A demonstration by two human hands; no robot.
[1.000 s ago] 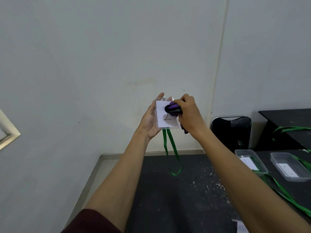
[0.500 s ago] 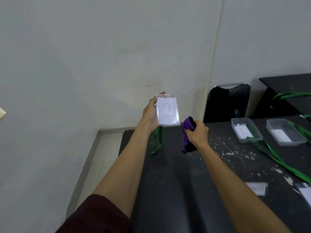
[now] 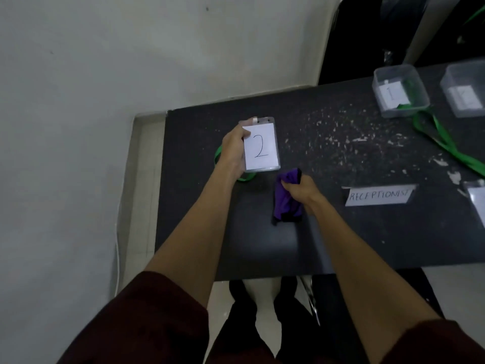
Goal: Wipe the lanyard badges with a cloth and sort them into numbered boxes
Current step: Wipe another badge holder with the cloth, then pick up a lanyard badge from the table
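Observation:
My left hand [image 3: 233,151] holds a clear badge [image 3: 261,148] with a white card marked "2", face up over the black table [image 3: 341,232]. Its green lanyard [image 3: 245,177] peeks out under my hand. My right hand [image 3: 301,190] grips a bunched purple cloth [image 3: 286,199] just below and right of the badge, apart from it. Two clear plastic boxes stand at the far right: one with a card marked "1" [image 3: 400,90] and green lanyard inside, one cut off by the frame edge [image 3: 463,90].
A paper strip reading "RECEPTIONIST" [image 3: 379,195] lies right of my right hand. A green lanyard [image 3: 443,143] trails from the first box across the table. Another badge [image 3: 477,198] shows at the right edge. White specks litter the tabletop. A wall stands to the left.
My right hand took the cloth off the badge and dropped below it. Both hands came down over the table, and the view tilted downward.

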